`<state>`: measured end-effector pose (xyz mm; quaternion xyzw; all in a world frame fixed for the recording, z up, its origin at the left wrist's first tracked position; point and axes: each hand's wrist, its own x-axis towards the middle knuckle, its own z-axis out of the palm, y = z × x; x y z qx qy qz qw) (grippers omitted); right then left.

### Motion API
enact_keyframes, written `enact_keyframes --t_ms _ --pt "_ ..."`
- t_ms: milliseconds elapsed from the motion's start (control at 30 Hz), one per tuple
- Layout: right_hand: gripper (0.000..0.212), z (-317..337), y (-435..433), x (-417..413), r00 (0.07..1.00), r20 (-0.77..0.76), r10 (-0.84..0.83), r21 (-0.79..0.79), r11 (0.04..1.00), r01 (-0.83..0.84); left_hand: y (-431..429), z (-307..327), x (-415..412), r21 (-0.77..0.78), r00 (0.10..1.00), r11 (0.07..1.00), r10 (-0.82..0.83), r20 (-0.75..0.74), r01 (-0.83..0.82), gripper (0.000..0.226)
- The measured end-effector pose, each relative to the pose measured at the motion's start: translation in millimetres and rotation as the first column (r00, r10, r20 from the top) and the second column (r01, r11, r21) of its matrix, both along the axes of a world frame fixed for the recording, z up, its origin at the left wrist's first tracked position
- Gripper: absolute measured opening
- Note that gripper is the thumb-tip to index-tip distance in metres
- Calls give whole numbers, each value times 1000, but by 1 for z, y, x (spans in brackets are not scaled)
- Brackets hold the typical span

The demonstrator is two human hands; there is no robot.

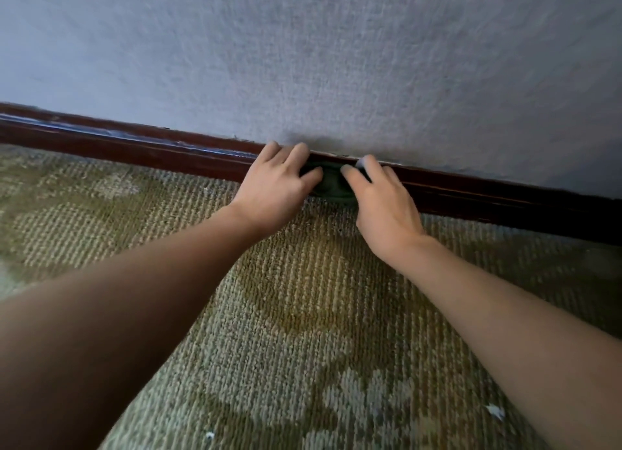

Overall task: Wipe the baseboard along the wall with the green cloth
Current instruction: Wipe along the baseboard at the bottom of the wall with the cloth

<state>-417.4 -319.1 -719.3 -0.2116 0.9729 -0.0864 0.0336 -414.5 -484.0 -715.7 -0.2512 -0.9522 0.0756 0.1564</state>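
Observation:
A dark reddish-brown baseboard [134,148] runs along the foot of the pale blue-grey wall [336,62], sloping down to the right. The dark green cloth [331,183] is bunched against the baseboard, only a small part showing between my hands. My left hand [277,187] presses on the cloth's left side, fingers curled over it and touching the baseboard's top. On the cloth's right side rests my right hand [383,207], its fingertips blurred against the baseboard. Most of the cloth is hidden under both hands.
Patterned green and beige carpet [303,315] covers the floor up to the baseboard. Small white scraps lie on it at the lower right [494,411] and lower middle [209,435]. Both bare forearms reach in from the bottom corners.

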Motion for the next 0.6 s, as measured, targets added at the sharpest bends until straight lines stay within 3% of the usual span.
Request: enact_keyframes --t_ms 233,433,600 --pt "60 2 4 9 997 -68 43 109 993 -35 -1 3 5 16 999 1000 -4 -40 4 17" --pt "62 1 9 5 997 -66 33 75 997 -28 3 5 2 0 995 1000 17 -95 -17 29" --pt "62 -2 9 3 998 -45 52 78 996 -48 3 1 0 21 999 1000 -15 -50 16 30"
